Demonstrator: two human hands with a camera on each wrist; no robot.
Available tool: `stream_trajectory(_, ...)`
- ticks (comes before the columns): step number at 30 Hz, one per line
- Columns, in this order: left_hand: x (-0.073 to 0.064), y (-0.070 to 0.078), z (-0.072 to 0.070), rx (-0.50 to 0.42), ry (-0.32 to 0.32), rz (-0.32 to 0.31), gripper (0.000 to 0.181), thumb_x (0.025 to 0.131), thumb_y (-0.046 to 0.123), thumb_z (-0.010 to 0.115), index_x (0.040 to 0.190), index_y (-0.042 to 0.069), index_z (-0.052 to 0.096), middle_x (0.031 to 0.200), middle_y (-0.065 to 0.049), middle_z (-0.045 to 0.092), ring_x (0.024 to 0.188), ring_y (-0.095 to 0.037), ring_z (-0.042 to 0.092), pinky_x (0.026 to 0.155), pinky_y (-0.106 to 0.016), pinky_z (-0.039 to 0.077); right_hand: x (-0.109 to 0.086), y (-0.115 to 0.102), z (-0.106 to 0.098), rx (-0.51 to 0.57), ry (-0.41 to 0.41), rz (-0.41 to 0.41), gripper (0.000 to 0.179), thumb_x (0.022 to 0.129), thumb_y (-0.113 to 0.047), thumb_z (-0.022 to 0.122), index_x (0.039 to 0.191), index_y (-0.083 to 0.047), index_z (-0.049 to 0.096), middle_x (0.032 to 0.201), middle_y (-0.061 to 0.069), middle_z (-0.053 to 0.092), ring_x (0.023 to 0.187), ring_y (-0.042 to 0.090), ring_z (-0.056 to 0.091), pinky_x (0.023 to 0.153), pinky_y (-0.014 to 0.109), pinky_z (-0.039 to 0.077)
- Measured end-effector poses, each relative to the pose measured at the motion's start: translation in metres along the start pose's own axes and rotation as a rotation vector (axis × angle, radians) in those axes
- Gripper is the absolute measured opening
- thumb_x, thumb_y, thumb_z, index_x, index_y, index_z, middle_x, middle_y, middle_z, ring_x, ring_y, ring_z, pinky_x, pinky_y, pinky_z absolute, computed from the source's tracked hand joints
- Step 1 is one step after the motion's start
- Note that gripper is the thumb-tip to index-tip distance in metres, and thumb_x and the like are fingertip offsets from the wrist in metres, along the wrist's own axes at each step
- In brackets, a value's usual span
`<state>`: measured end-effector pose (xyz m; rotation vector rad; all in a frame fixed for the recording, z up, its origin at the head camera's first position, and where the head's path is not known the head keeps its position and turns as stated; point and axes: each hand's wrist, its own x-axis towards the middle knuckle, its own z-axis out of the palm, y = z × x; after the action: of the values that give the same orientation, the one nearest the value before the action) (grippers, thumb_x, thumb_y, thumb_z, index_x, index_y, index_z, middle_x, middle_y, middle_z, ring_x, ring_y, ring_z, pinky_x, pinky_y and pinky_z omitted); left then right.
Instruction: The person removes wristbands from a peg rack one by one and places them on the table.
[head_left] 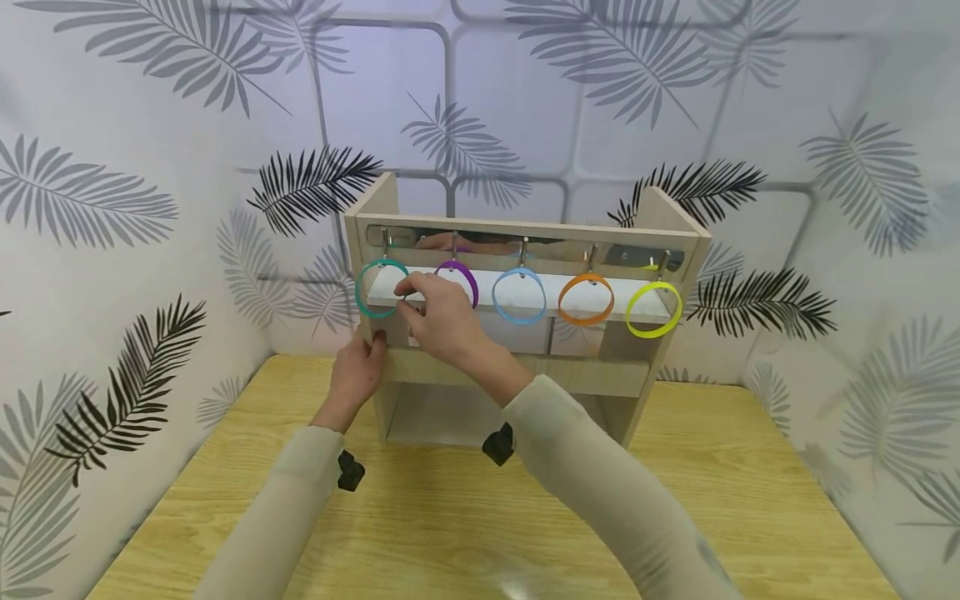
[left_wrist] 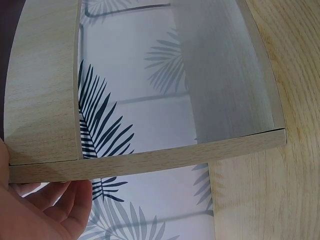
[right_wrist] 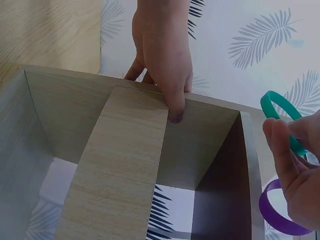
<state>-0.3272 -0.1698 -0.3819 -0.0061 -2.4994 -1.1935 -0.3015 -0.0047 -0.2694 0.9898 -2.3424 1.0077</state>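
A light wooden shelf unit (head_left: 585, 377) stands on the table, with a row of metal hooks along its upper board. My left hand (head_left: 356, 372) grips the edge of its left side panel (left_wrist: 150, 162), thumb on the inner face and fingers outside. From the leftmost hook hangs a teal wristband (head_left: 357, 288). My right hand (head_left: 450, 321) pinches that band's right side between thumb and fingers, partly covering it in the right wrist view. Just beside this hand hangs a purple wristband (head_left: 474, 287), partly hidden behind it in the head view.
Further right hang a light blue wristband (head_left: 495, 298), an orange wristband (head_left: 587, 321) and a yellow wristband (head_left: 652, 335), one per hook. The wooden table (head_left: 420, 533) extends in front of the unit. Leaf-patterned wall covering (head_left: 510, 83) rises behind and at both sides.
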Motion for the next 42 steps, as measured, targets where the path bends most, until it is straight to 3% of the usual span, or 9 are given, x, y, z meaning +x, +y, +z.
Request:
stream_trajectory(6, -0.001, 0.001, -0.001, 0.005, -0.006, 0.002, 0.045, 0.101, 0.035, 0.034, 0.129, 0.002, 0.046, 0.112, -0.028, 0.059, 0.088, -0.038, 0.058, 0.071, -0.05, 0.045, -0.001, -0.001, 0.002, 0.211, 0.039, 0.08, 0.011, 0.091, -0.007, 0.061, 0.096, -0.004, 0.052, 0.089, 0.009, 0.061, 0.063, 0.016, 0.065, 0.052, 0.023, 0.049)
stream_trajectory(9, -0.001, 0.002, -0.001, 0.007, 0.0, 0.008, 0.042, 0.101, 0.033, 0.035, 0.125, 0.001, 0.048, 0.105, -0.026, 0.062, 0.081, -0.034, 0.056, 0.067, -0.047, 0.045, -0.001, -0.002, 0.003, 0.264, 0.062, 0.099, 0.014, 0.091, -0.006, 0.062, 0.097, -0.004, 0.05, 0.088, 0.009, 0.061, 0.068, 0.019, 0.066, 0.055, 0.023, 0.051)
stream_trajectory(15, -0.001, 0.003, -0.001, 0.009, 0.008, 0.007, 0.041, 0.101, 0.033, 0.035, 0.121, 0.001, 0.05, 0.101, -0.025, 0.062, 0.077, -0.032, 0.054, 0.064, -0.045, 0.043, 0.0, -0.001, 0.004, 0.295, 0.085, 0.107, 0.022, 0.09, -0.005, 0.062, 0.109, -0.003, 0.049, 0.094, 0.012, 0.065, 0.076, 0.024, 0.067, 0.06, 0.023, 0.052)
stream_trajectory(19, -0.001, 0.003, -0.002, 0.001, 0.005, 0.006, 0.042, 0.101, 0.033, 0.036, 0.122, 0.0, 0.049, 0.104, -0.026, 0.061, 0.079, -0.033, 0.054, 0.066, -0.046, 0.044, 0.0, 0.001, 0.003, 0.284, 0.078, 0.105, 0.028, 0.092, -0.007, 0.061, 0.117, -0.004, 0.05, 0.094, 0.011, 0.067, 0.076, 0.017, 0.067, 0.063, 0.023, 0.051)
stream_trajectory(27, 0.001, 0.001, 0.001, 0.011, 0.006, 0.002, 0.046, 0.1, 0.035, 0.034, 0.123, -0.002, 0.048, 0.107, -0.028, 0.06, 0.079, -0.033, 0.054, 0.066, -0.046, 0.045, 0.003, -0.004, -0.003, 0.355, 0.073, 0.107, 0.029, 0.092, -0.007, 0.06, 0.119, -0.004, 0.051, 0.096, 0.016, 0.067, 0.07, 0.016, 0.064, 0.059, 0.025, 0.052)
stream_trajectory(36, 0.003, 0.002, 0.003, 0.013, 0.056, 0.038, 0.037, 0.099, 0.034, 0.036, 0.103, 0.0, 0.051, 0.077, -0.018, 0.054, 0.063, -0.028, 0.049, 0.054, -0.038, 0.038, 0.006, -0.011, -0.014, 0.458, 0.083, 0.106, 0.027, 0.091, -0.005, 0.061, 0.117, -0.002, 0.052, 0.097, 0.021, 0.067, 0.068, 0.02, 0.064, 0.062, 0.035, 0.054)
stream_trajectory(42, 0.0, -0.001, 0.003, 0.004, 0.055, 0.022, 0.032, 0.099, 0.034, 0.036, 0.087, 0.006, 0.045, 0.064, -0.007, 0.043, 0.056, -0.023, 0.044, 0.049, -0.034, 0.035, 0.002, -0.017, -0.016, 0.486, 0.045, 0.113, 0.028, 0.091, -0.006, 0.061, 0.118, -0.003, 0.052, 0.098, 0.02, 0.067, 0.071, 0.025, 0.065, 0.062, 0.028, 0.053)
